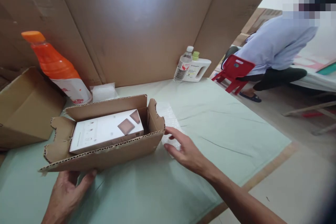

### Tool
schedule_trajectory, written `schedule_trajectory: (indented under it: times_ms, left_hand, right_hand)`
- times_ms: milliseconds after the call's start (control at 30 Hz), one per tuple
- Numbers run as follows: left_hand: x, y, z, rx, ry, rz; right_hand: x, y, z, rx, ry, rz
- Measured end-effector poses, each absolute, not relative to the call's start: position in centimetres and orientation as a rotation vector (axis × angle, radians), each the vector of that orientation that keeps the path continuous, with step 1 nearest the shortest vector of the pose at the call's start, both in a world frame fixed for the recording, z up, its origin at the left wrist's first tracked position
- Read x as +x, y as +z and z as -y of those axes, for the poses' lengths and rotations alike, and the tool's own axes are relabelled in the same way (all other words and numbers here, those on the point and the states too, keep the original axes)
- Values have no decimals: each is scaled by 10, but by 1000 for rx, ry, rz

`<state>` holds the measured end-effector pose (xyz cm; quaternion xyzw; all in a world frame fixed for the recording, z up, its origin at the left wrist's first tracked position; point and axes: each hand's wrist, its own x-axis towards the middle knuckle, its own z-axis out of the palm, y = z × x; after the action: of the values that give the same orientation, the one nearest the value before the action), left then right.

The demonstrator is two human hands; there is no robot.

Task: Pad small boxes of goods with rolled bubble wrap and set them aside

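An uncovered brown cardboard box is in front of me, its end flaps standing up. Inside lies a white printed carton with brown squares on its top. My left hand is at the box's near left side, thumb against its lower edge and the other fingertips hidden beneath it. At the right end, my right hand has thumb and fingers apart, its index fingertip at the box corner. Clear bubble wrap lies on the table just behind that hand.
Tall cardboard panels wall the green-covered table. An orange-capped bottle, a white packet, a clear bottle and a white jug stand along them. Another box is left. A person sits on a red chair.
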<state>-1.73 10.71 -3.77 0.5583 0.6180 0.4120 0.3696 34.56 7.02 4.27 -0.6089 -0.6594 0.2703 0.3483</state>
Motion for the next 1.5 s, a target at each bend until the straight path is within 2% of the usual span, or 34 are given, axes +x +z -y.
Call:
schedule_trajectory:
  times_ms: [167,300,633,933,1067,1200,1300,1500]
  left_hand:
    - [8,-12,-135,1367,1055,-1698]
    - [30,4,-178,1358,1163,-1609]
    - [36,-15,-174,1374,1232,-1532]
    - [46,1,-234,1418,1216,-1392]
    - [41,-15,-206,1365,1194,-1470]
    - [25,-40,-132,1569,1046,-1561]
    - [21,-47,-83,1848,960,-1511]
    - [29,-31,-42,2249,941,-1268]
  right_hand:
    - [319,42,-126,-1428,823,1747]
    - [325,38,-173,-1389,933,1707]
    - [331,20,-168,-1372,950,1672]
    - [339,34,-216,-1417,866,1711]
    - [383,35,-180,-1592,740,1758]
    - [396,7,-106,-1846,548,1876]
    - [370,-7,-52,-1825,430,1967]
    - [347,8,-20,-1719,445,1986]
